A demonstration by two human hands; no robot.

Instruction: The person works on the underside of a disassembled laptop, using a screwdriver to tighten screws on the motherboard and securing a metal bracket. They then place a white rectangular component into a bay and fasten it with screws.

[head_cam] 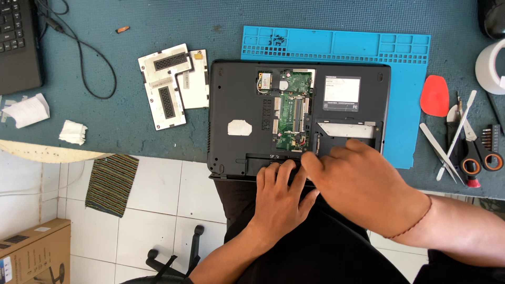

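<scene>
right now both hands press flat on near edge of upturned dark grey laptop (236, 105) w/ green board exposed, on teal surface (158, 26); left hand (281, 197) & right hand (363, 181) open, fingers spread, gripping nothing; blue silicone mat (405, 79) under laptop

The upturned laptop (299, 115) lies on the repair mat (405, 79) at the desk's near edge. Two cover panels (173, 84) lie left of it, overlapping. Right of the mat sit a pry pick (434, 95), tweezers (456, 134) and scissors (476, 155). Both hands (315, 184) rest at the laptop's near edge.
</scene>
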